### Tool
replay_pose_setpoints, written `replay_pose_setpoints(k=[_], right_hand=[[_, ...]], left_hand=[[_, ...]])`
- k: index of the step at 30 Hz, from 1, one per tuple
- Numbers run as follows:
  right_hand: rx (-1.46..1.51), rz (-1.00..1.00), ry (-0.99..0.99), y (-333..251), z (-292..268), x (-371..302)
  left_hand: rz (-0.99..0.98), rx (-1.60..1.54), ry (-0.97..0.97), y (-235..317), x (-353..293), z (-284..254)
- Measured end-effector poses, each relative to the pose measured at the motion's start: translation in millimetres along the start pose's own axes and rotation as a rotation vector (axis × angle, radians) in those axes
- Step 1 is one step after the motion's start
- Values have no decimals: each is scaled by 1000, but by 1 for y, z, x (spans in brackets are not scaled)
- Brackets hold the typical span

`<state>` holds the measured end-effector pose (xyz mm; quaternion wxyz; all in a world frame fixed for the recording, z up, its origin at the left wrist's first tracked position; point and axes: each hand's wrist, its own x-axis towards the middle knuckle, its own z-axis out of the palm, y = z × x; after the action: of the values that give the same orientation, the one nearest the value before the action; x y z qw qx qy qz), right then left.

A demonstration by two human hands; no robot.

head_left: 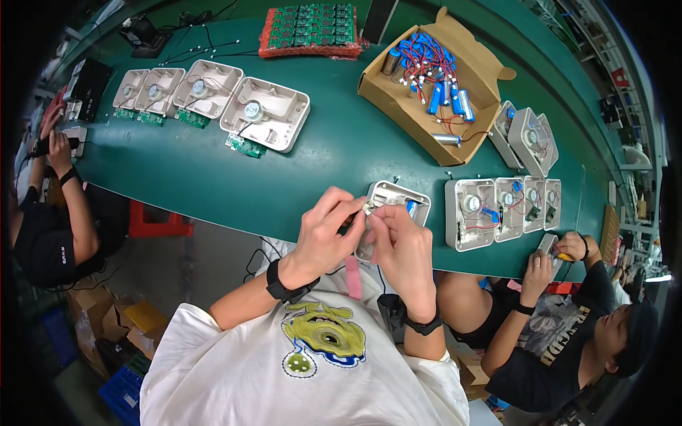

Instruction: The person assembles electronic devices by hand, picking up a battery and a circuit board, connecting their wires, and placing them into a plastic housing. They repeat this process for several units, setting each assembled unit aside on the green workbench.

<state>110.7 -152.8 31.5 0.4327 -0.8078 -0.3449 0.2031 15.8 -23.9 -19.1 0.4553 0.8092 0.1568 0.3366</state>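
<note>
Head view, plug: a small whitish piece (369, 206), by its look a wire plug; it is between the fingertips, over the left side of the open housing (401, 194), close to the table's (341, 153) near edge.
Plug handling: probably very light, hard and fiddly, easily lost from the fingertips; any wires on it would be thin, limp and easily strained, so its body is the better hold, not the wires.
Housing handling: likely stiff, light plastic, rather smooth; the outer walls or the rim suit a grip, away from the blue cell (412, 207) inside its right part.
Left hand: grasping the plug with thumb and forefinger; back of the hand up, wrist bent, fingers pointing right; the forearm rises from the lower left.
Right hand (406, 245): pinching at the plug too, its exact hold partly hidden; the hand stands steeper, fingers curled up and leftward over the housing.
Left hand's (325, 231) underside: something dark shows beneath the fingers; cannot tell what, or whether it is held.
Box (399, 133): open, bearing blue cells with red leads, toward the table's far edge, right of the housing.
</note>
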Motion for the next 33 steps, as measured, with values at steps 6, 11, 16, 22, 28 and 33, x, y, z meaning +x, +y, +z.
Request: replay_pose_setpoints(k=[6,11,16,22,28,33], right_hand=[[25,16,34,2,0,2],[-72,23,26,-4,-3,4],[-157,3,41,-9,-1,3],[-215,-58,152,-8,11,1],[-181,-87,242,-6,17,3],[-184,-51,119,-2,-6,9]], left_hand=[[46,41,4,-2,0,0],[89,82,-1,-1,4,-1],[176,120,-2,-2,7,-3],[135,110,-44,6,11,-5],[153,107,-82,0,15,-7],[121,66,-168,4,26,-12]])
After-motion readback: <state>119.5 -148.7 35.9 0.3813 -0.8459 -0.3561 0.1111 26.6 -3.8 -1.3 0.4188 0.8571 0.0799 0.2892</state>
